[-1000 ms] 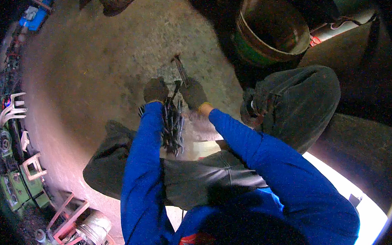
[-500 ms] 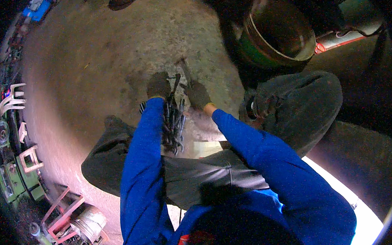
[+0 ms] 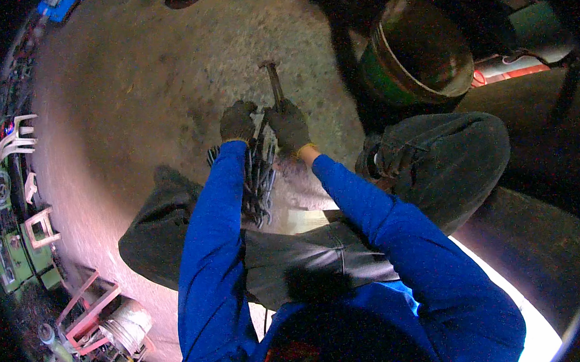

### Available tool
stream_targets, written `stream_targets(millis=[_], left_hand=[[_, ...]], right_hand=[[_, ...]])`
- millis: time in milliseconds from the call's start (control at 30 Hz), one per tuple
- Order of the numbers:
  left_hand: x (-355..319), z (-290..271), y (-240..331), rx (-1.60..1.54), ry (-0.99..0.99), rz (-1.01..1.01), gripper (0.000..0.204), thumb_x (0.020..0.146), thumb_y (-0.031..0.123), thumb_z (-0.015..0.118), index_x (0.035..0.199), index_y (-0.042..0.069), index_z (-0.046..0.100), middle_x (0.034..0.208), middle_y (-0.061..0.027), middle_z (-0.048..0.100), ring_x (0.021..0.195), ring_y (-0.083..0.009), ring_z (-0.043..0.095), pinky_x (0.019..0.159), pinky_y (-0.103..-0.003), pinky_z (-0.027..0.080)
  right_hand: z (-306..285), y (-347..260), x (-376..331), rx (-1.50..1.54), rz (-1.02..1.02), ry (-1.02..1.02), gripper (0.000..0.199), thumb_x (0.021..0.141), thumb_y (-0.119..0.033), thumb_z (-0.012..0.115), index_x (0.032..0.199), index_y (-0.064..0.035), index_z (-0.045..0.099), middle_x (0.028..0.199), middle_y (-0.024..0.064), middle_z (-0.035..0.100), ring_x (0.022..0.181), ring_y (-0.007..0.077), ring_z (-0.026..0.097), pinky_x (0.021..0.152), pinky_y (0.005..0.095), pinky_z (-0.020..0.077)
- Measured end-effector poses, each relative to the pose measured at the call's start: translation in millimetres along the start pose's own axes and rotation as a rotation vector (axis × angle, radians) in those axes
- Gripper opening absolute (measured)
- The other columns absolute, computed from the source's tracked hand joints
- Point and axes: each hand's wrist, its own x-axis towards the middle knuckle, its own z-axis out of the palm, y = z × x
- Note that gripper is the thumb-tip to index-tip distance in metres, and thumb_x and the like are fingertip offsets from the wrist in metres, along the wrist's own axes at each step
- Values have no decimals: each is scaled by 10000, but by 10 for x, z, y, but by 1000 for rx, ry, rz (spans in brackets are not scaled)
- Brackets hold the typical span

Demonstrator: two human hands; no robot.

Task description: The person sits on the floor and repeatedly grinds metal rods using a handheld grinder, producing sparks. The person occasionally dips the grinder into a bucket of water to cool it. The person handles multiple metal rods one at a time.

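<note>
My right hand (image 3: 289, 125), in a dark glove, is closed round the handle of a hammer (image 3: 275, 84). The hammer's small crosswise head points away from me, over the concrete floor. Close by on the left is my gloved left hand (image 3: 238, 122), its fingers curled; what they hold, if anything, is hidden. Between and below the hands lies a pile of dark metal rods (image 3: 258, 183), several with hooked or bent ends, on the floor between my legs. More rod ends (image 3: 213, 154) show beside my left forearm.
A large green-sided metal drum (image 3: 389, 62) stands at the far right, beyond my right knee (image 3: 460, 141). Along the left lie a white plastic chair (image 3: 18, 138), a pale stool (image 3: 40, 227), green machinery (image 3: 16, 261), a red frame (image 3: 92, 312) and a whitish bucket (image 3: 127, 327).
My right hand has shifted slightly left and nearer my left hand. The hammer's head now reaches farther away from me. The left fingers have curled in, and the rod beside them is less visible.
</note>
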Motion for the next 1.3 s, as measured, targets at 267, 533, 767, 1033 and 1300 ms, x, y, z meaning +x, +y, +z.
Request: stream_targets(millis=[267,533,767,1033,1300], left_hand=[[21,-131,-3,98,-48,0,288,784,58,554,952,208,733,977,-108,667,942,-340,620,861,-432,500],[22,-143,0,85,-97,-131,314,794,47,535,912,232,759,1025,-108,661,1001,-331,595,920,-422,480],[149,-176,129,129,-173,-94,215,763,101,615,866,211,769,970,-115,679,996,-319,602,892,-419,494],[86,-176,177,229,-185,-124,88,732,181,671,774,162,747,919,-123,675,920,-332,617,814,-441,515],[57,-34,46,415,-111,-154,91,772,178,643,757,119,710,948,-108,653,945,-309,602,803,-400,523]], right_hand=[[-75,712,-504,-322,-42,-311,427,891,-377,558,1090,-3,607,910,281,632,890,475,589,735,511,472],[30,-47,-4,-20,-10,-82,372,888,-364,574,997,-9,592,949,240,643,885,449,600,744,503,469],[44,496,-242,-134,78,-192,362,881,-334,577,1009,3,610,932,259,641,882,463,599,763,518,460],[-88,410,-96,-100,-170,-27,347,855,-303,571,979,16,622,906,280,640,846,465,603,736,513,465],[-53,-150,-208,53,206,-155,364,855,-338,568,972,2,628,937,259,648,832,435,613,727,499,482]])
